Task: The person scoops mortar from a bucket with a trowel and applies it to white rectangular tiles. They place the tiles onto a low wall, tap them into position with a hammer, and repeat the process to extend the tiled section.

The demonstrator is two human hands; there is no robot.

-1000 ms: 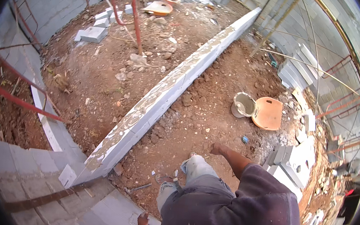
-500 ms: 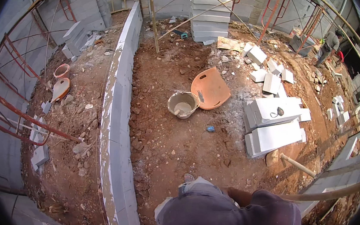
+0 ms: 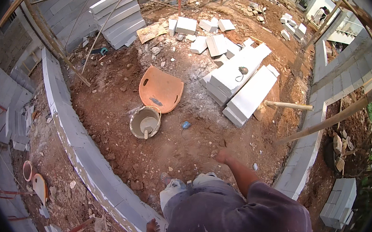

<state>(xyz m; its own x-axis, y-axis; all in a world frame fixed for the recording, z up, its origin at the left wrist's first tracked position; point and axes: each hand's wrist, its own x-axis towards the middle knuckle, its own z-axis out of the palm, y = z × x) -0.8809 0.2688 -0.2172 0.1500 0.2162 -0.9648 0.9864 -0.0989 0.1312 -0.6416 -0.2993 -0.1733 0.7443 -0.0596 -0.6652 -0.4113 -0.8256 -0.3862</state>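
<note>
My right hand [image 3: 223, 155], blurred, reaches out over the bare soil right of my legs; its fingers are unclear. My left hand [image 3: 153, 225] hangs by my left side beside the low block wall [image 3: 70, 134], empty with fingers loosely apart. Ahead of me a cement-smeared bucket [image 3: 145, 122] holds grey material and a handled tool, its head partly hidden. Just behind it lies an orange plastic board [image 3: 162, 87] with cut-out handles and a grey smear. A small blue object [image 3: 186, 125] rests on the dirt above my right hand.
White blocks [image 3: 253, 93] lie stacked at right with a long-handled tool [image 3: 288, 105] beside them; more lean [image 3: 117, 17] at back left. Poles [image 3: 53, 52] and scaffolding stand around. A wall [image 3: 298, 158] runs along the right. Another person [image 3: 322, 15] is far off at top right.
My view has swung right: the bucket and board moved left in view, the right-hand wall came into sight. My right hand shows again after being mostly hidden half a second ago.
</note>
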